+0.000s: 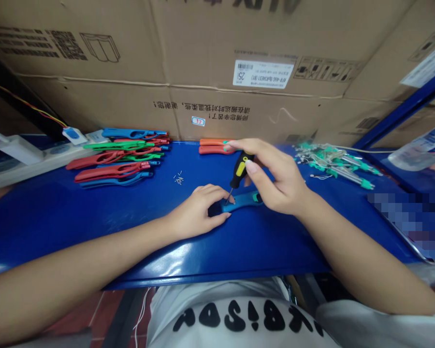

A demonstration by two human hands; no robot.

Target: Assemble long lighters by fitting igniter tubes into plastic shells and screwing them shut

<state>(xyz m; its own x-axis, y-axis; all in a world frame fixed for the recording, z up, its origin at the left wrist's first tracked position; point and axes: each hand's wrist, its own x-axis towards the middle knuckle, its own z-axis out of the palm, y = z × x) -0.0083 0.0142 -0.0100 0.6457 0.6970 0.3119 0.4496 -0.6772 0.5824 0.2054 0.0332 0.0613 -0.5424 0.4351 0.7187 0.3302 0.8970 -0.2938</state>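
Observation:
My right hand is closed round a small screwdriver with a black and yellow handle, held nearly upright with its tip down on a blue plastic handle piece lying on the blue table. My left hand presses on the left end of that blue piece, fingers curled over it and pinching it against the table. A few tiny screws lie loose just beyond my left hand.
A pile of red, green and blue plastic handles lies at the back left, two orange ones at the back middle. A heap of green-capped metal parts sits at the right. Cardboard boxes wall off the back. A power strip lies far left.

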